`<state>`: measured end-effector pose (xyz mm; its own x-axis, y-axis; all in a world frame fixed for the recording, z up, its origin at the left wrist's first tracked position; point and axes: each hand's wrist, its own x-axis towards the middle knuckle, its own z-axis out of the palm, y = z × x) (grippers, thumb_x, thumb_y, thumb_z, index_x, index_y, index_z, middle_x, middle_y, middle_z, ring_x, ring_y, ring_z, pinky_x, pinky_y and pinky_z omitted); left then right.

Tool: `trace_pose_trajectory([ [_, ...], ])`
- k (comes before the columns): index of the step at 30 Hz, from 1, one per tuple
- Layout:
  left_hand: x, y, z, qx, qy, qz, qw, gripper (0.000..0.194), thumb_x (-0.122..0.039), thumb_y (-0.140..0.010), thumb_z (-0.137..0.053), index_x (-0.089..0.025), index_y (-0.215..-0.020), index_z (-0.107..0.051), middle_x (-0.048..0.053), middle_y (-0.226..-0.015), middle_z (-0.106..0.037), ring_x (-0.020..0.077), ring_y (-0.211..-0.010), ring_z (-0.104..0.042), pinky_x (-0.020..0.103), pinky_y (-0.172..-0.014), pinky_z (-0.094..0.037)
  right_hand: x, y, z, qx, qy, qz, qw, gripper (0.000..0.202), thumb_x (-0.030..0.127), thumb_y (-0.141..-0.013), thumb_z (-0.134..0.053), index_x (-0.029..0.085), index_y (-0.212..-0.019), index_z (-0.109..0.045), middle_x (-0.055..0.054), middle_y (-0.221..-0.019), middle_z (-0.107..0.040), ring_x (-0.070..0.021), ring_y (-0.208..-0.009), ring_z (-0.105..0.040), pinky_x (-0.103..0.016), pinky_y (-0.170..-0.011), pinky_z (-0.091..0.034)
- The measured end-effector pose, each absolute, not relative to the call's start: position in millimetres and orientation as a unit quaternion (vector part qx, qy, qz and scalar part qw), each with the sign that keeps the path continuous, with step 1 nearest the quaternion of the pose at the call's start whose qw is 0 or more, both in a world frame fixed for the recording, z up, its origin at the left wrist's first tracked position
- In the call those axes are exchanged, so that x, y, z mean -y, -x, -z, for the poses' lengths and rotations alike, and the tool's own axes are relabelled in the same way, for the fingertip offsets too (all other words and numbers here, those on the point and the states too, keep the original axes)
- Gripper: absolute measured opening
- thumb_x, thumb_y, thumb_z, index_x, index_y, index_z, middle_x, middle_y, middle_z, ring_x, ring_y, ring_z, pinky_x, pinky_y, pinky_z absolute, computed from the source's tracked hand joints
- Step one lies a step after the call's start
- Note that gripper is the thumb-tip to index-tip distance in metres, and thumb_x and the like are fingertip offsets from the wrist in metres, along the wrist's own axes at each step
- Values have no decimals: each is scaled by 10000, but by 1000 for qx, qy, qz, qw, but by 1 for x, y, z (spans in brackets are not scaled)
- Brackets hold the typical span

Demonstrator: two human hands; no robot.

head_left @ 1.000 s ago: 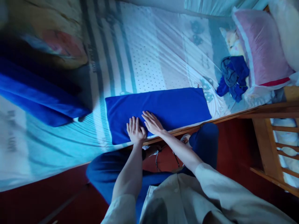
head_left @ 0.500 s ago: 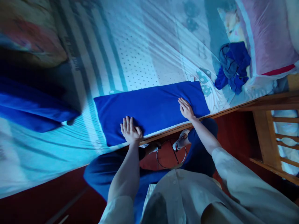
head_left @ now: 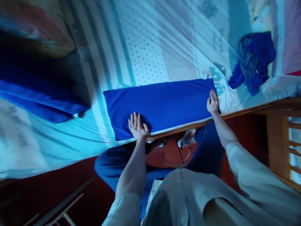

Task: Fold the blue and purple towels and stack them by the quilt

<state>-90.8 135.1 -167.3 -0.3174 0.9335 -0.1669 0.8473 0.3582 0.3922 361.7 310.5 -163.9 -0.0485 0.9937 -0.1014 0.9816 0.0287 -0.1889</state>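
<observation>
A blue cloth (head_left: 162, 105), folded into a long flat rectangle, lies along the near edge of the bed. My left hand (head_left: 138, 126) rests flat on its left part near the front edge, fingers spread. At the cloth's right end, my right hand (head_left: 213, 102) lies flat with its fingers stretched out towards the far corner. A small white tag shows at the far right edge of the cloth. Neither hand grasps anything.
Crumpled blue clothing (head_left: 255, 61) lies on the bedsheet (head_left: 150, 50) to the right. More folded blue cloth (head_left: 42, 97) sits at the left. A wooden bed frame (head_left: 278, 138) stands at the right, and a wire ring (head_left: 176, 163) shows on the red floor.
My right hand has slid right across the cloth to its right end. My left hand stays at about the same spot on the cloth. The whole view has shifted slightly.
</observation>
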Motion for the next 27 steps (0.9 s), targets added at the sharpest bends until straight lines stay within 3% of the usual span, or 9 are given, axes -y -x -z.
trace_pose_trajectory([
  [10,-136,94,180,-787,-567,-165,176,697,-247,-906,-414,-129,-1593,-400,123,-1656,-375,270,-1600,-188,539,-1309,-136,-319,-353,154,710,702,-56,-29,638,195,-1004,-231,9,-1611,-296,-216,-1666,-322,-236,-1604,-187,-489,-1289,-259],
  [15,-138,94,183,-777,-566,-207,183,678,-244,-903,-420,-133,-1572,-438,119,-1651,-386,259,-1592,-219,513,-1313,-143,-325,-329,144,678,732,-24,-65,646,192,-973,-283,-57,-1567,-334,-273,-1665,-280,-318,-1593,-200,-577,-1278,-223],
  [20,-139,93,183,-771,-566,-229,180,676,-250,-895,-428,-132,-1559,-460,109,-1647,-390,250,-1588,-234,494,-1318,-141,-288,-233,140,698,716,-12,2,647,310,-1038,-248,33,-1623,-271,-262,-1690,-222,-329,-1610,-141,-651,-1259,-175],
  [27,-138,94,185,-772,-564,-226,185,680,-243,-892,-424,-116,-1560,-454,111,-1651,-379,253,-1592,-213,495,-1321,-128,-225,-87,159,709,650,-243,125,686,371,-1045,-289,136,-1674,-144,-149,-1734,-147,-296,-1626,7,-666,-1273,-128],
])
